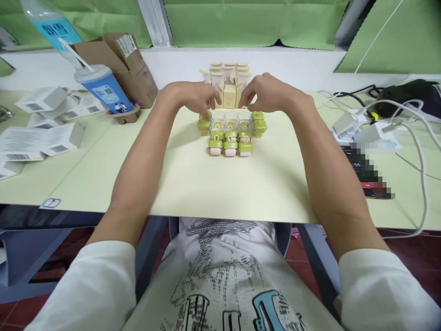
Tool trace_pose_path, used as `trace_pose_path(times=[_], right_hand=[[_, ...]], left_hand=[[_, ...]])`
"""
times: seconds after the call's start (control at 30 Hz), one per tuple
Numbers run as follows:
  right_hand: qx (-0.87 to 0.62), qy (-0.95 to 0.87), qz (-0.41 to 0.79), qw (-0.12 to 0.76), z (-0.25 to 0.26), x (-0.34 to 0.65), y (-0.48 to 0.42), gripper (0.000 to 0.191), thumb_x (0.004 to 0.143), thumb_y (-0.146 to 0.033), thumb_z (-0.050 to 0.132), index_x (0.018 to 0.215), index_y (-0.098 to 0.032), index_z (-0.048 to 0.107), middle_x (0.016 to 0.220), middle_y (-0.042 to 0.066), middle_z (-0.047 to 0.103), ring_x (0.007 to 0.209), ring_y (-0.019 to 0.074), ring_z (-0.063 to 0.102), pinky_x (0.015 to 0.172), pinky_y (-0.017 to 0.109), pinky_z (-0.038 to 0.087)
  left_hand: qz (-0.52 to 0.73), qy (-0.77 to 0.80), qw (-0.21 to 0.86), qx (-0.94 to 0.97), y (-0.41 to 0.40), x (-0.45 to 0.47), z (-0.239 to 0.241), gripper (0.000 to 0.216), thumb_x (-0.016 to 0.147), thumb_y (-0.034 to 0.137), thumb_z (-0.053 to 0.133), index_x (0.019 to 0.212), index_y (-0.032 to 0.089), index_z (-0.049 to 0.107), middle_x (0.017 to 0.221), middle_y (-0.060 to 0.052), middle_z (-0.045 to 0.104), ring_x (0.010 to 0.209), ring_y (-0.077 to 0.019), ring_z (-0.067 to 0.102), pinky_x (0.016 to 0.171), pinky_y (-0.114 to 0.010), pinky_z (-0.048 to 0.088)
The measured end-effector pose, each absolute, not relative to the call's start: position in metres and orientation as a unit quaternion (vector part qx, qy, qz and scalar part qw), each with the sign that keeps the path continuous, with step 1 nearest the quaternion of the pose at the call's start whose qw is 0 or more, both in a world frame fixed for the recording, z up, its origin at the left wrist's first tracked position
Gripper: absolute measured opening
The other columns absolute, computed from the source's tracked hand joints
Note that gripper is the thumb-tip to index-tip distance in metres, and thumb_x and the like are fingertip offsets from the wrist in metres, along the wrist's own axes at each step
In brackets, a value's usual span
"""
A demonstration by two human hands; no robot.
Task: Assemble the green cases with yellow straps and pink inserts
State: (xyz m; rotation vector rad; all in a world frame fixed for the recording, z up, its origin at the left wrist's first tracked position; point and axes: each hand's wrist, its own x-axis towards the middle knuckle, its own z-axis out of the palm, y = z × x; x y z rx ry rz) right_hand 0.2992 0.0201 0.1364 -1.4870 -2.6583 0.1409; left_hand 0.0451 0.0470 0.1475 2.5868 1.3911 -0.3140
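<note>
Several small cream cardboard boxes (229, 96) stand in a tight group by the wall, some with flaps up. My left hand (201, 97) curls its fingers at the left side of the front boxes, above a green-lidded container. At their right side, my right hand (263, 93) has bent fingers against the front box edge. Both hands partly cover the boxes, so the exact contact is hard to see. Nearer me sit several small clear containers with green lids (230, 146) and ring handles, the front ones pinkish-white inside. Behind them are clear containers (230, 120) showing yellow rings.
White boxes (46, 99) lie piled at the left. A blue cup (106, 87) with a straw stands in a cardboard holder, beside a bottle (53, 27) and an open brown carton (138, 69). Chargers (374, 133), white cables and a dark pouch (404, 99) lie right.
</note>
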Motion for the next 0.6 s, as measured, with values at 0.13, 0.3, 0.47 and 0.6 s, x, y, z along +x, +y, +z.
trace_pose_path(times=[0.13, 0.3, 0.47, 0.6], right_hand=[[-0.489, -0.870, 0.046, 0.032, 0.141, 0.291, 0.011, 0.026, 0.095, -0.010, 0.072, 0.111, -0.022, 0.088, 0.109, 0.008, 0.086, 0.103, 0.0288, 0.078, 0.091, 0.039, 0.061], [-0.504, -0.859, 0.075, -0.045, 0.131, 0.288, 0.020, 0.028, 0.092, -0.015, 0.081, 0.116, -0.027, 0.088, 0.114, 0.002, 0.087, 0.107, 0.0275, 0.079, 0.091, 0.035, 0.058], [-0.514, -0.851, 0.079, -0.076, 0.128, 0.282, 0.020, 0.027, 0.090, -0.017, 0.086, 0.114, -0.028, 0.087, 0.116, 0.003, 0.087, 0.105, 0.0273, 0.081, 0.084, 0.034, 0.059], [-0.519, -0.845, 0.084, -0.100, 0.126, 0.279, 0.020, 0.031, 0.085, -0.015, 0.091, 0.113, -0.027, 0.087, 0.113, 0.005, 0.087, 0.102, 0.0279, 0.082, 0.085, 0.035, 0.060]], left_hand=[[-0.131, 0.473, 0.096, 0.866, 0.047, 0.059, 0.142, 0.069, 0.080, 0.042, 0.087, 0.146, 0.022, 0.077, 0.128, -0.003, 0.083, 0.125, -0.0275, 0.071, 0.107, -0.029, 0.047], [-0.130, 0.473, 0.105, 0.865, 0.053, 0.067, 0.130, 0.050, 0.074, 0.040, 0.088, 0.123, 0.029, 0.088, 0.110, 0.001, 0.085, 0.126, -0.0305, 0.072, 0.105, -0.030, 0.047], [-0.131, 0.471, 0.117, 0.865, 0.049, 0.066, 0.129, 0.031, 0.075, 0.036, 0.084, 0.103, 0.023, 0.089, 0.095, -0.003, 0.082, 0.110, -0.0294, 0.075, 0.104, -0.035, 0.048], [-0.135, 0.472, 0.127, 0.862, 0.046, 0.067, 0.128, 0.034, 0.072, 0.041, 0.089, 0.101, 0.023, 0.087, 0.093, -0.004, 0.078, 0.115, -0.0345, 0.072, 0.108, -0.041, 0.049]])
